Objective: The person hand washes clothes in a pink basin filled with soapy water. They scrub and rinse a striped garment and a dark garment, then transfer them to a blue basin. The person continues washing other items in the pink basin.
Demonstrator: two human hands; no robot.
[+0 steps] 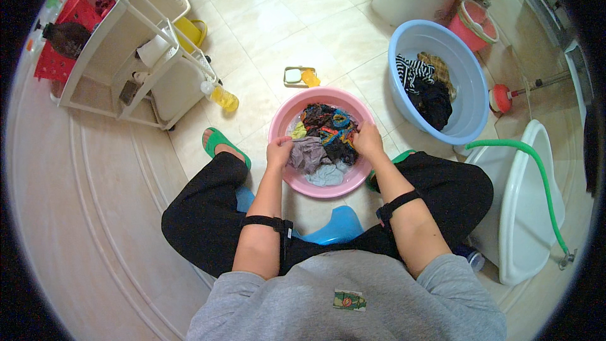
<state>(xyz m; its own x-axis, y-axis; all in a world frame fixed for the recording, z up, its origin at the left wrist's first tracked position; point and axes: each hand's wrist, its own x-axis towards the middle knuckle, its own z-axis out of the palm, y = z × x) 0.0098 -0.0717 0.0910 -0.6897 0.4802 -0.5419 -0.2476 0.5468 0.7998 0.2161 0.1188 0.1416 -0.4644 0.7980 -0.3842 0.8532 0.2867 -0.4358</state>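
Note:
A pink basin (276,117) sits on the floor between my feet, holding several pieces of clothing. My left hand (279,151) is at its left side, fingers closed on the edge of a greyish-mauve cloth (307,154). At the right side, my right hand (368,141) is curled round part of a dark multicoloured patterned garment (338,131); its fingertips are partly hidden. A light blue cloth (326,175) lies nearest me in the basin, and a bit of yellow cloth (298,131) shows at the left.
Beyond the basin lies a soap dish (292,76) with soap. A bottle of yellow liquid (223,98) stands by the white shelf rack (95,98). To the right are a blue tub (399,104) of clothes, a pink bucket (470,27), a green hose (536,159) and a white basin (514,215).

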